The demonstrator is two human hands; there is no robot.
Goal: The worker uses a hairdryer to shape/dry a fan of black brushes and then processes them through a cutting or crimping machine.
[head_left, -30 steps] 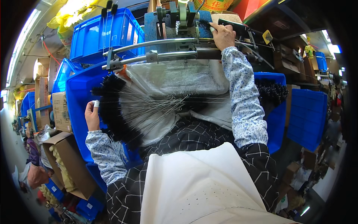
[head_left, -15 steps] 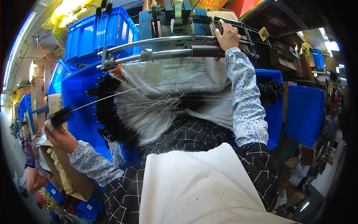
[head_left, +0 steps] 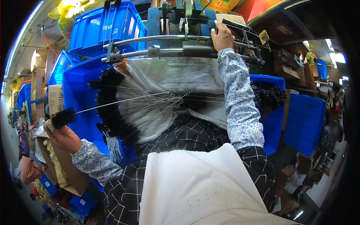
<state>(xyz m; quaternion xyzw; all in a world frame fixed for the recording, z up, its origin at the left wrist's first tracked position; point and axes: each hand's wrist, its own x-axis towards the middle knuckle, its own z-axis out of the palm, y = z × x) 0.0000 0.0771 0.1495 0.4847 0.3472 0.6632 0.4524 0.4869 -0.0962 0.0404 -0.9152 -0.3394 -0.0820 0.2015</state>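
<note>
Black-bristled wire brush (head_left: 63,117), twisted-wire stem, 1 pc: in my left hand (head_left: 63,137), fingers closed round the bristle end, held out well left of the brush pile (head_left: 112,108); stem runs right & slightly up, its tip reaching over the pile's wire ends. Brush pile: many same-type brushes, black heads fanned at left, stems converging right, lying on grey-white cloth (head_left: 176,75) across my lap. Right hand (head_left: 222,37): above the pile, fingers wrapped shut on the dark bar (head_left: 202,52) of the blue machine (head_left: 157,22). Blue bin (head_left: 80,93) behind & left of the pile; 2nd blue bin (head_left: 272,112) w/ more black brushes, right of pile. Cardboard box (head_left: 60,165) below my left hand.
</note>
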